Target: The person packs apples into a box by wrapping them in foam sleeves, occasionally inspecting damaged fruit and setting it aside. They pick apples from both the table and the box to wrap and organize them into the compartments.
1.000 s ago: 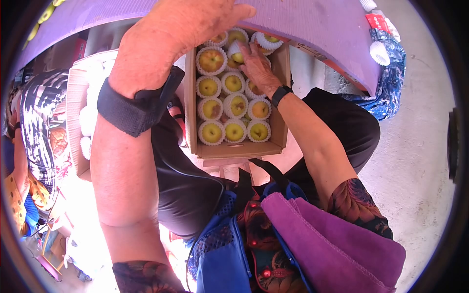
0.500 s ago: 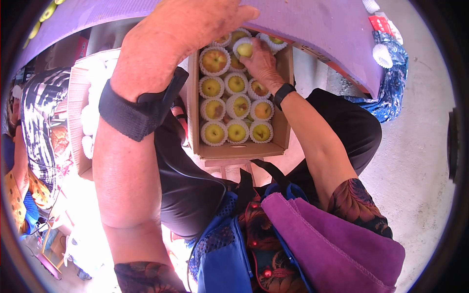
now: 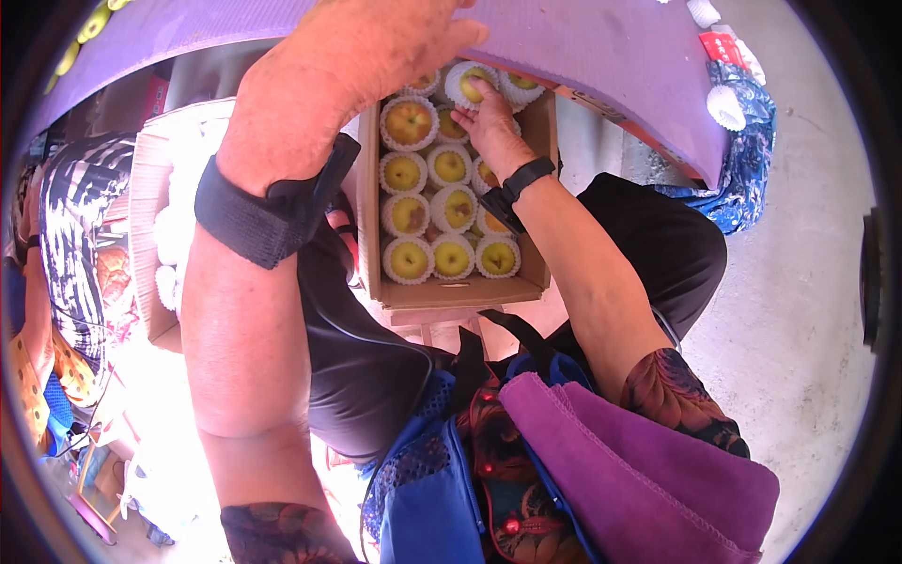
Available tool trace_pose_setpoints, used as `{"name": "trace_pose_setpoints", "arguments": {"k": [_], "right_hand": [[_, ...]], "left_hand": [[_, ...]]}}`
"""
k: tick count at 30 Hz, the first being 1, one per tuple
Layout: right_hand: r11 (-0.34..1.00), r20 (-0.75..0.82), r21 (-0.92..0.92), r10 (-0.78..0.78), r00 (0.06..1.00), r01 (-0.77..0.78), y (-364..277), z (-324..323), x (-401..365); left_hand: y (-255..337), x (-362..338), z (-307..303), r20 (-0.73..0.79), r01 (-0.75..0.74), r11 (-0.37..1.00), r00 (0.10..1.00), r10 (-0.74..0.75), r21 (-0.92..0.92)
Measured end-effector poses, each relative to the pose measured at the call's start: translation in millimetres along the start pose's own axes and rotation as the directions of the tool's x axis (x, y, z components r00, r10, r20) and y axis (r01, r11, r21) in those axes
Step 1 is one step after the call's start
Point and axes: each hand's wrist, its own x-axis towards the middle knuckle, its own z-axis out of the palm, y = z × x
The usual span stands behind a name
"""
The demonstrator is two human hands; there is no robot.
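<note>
My right hand (image 3: 493,124) is at the far end of an open cardboard box (image 3: 451,293), its fingers against a yellow-green apple (image 3: 469,91) in a white foam net. The apple sits stem-end up among rows of other netted apples, some with reddish or brown patches. Fingers and palm cover part of the neighbouring fruit. My left hand (image 3: 362,47) is over the purple tabletop, beyond the box's far left corner. Its thumb sticks out to the right; the other fingers are mostly cut off by the frame, so what they hold, if anything, is hidden.
A second box (image 3: 146,226) with white foam-wrapped items stands at the left. The purple tabletop (image 3: 583,47) overhangs the far side, with green fruit (image 3: 92,23) at its left end. Blue patterned cloth (image 3: 742,188) and foam nets (image 3: 725,107) are at right. Another person's arm (image 3: 36,310) shows far left.
The apple in my right hand has gone from tilted in the fingers to upright among the others. The right hand has shifted slightly left; the left hand stays nearly in place.
</note>
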Motion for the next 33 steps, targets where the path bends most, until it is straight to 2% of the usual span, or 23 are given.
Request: {"name": "trace_pose_setpoints", "arguments": {"k": [4,6,7,9,10,12,13,15,16,19,21,23,25,26,31,33], "right_hand": [[0.999,0.028,0.03,-0.03,0.999,0.03,-1,8,10],[0.998,-0.096,-0.038,-0.049,0.994,0.045,3,12,22],[0.998,-0.096,-0.036,-0.047,0.994,0.043,7,12,27],[0.982,-0.132,-0.142,-0.146,0.981,0.127,8,17,21],[0.982,-0.132,-0.141,-0.143,0.981,0.124,8,18,18],[0.967,-0.064,-0.137,-0.225,0.972,0.215,0,23,-10],[0.967,-0.066,-0.137,-0.223,0.973,0.213,6,22,1],[0.914,-0.155,-0.236,-0.37,0.916,0.329,20,20,31],[0.915,-0.156,-0.236,-0.369,0.916,0.328,23,18,37],[0.908,-0.163,-0.241,-0.386,0.908,0.342,25,18,36],[0.905,-0.152,-0.18,-0.412,0.898,0.385,29,16,36],[0.906,-0.124,-0.176,-0.409,0.904,0.386,33,14,39],[0.907,-0.095,-0.173,-0.404,0.91,0.384,39,10,42],[0.902,-0.116,-0.189,-0.414,0.903,0.389,41,9,41],[0.912,-0.132,-0.222,-0.38,0.916,0.346,38,8,32],[0.98,-0.063,-0.101,-0.179,0.982,0.172,21,13,3]], "left_hand": [[-2,-1,1,-0.031,-0.039,0.999,0.999,0.039,0.0],[3,1,-5,0.01,0.002,1.0,1.0,-0.001,-0.024],[5,2,-6,0.051,0.044,0.998,0.998,-0.041,-0.047],[-2,3,2,0.023,0.018,0.999,1.0,-0.017,-0.046],[-4,3,6,-0.007,-0.008,0.999,1.0,0.008,-0.045],[4,3,-2,0.042,0.024,0.999,0.999,-0.022,-0.04],[6,4,-5,0.086,0.055,0.998,0.995,-0.052,-0.031],[0,3,4,0.043,0.009,1.0,0.999,-0.009,-0.001],[-4,3,9,0.001,-0.035,0.999,0.999,0.035,0.032],[14,-6,-4,-0.021,-0.046,0.999,0.999,0.047,0.028],[12,-1,-9,0.026,-0.028,1.0,0.999,0.028,-0.007],[11,-1,-9,0.074,-0.007,0.999,0.997,0.01,-0.041],[13,-6,-4,-0.019,-0.023,1.0,1.0,0.023,-0.016],[9,-5,-1,-0.019,-0.023,1.0,1.0,0.023,-0.017],[10,-2,-11,0.054,-0.004,0.999,0.998,0.007,-0.053],[7,1,-7,0.073,0.016,0.998,0.997,-0.012,-0.059]]}}
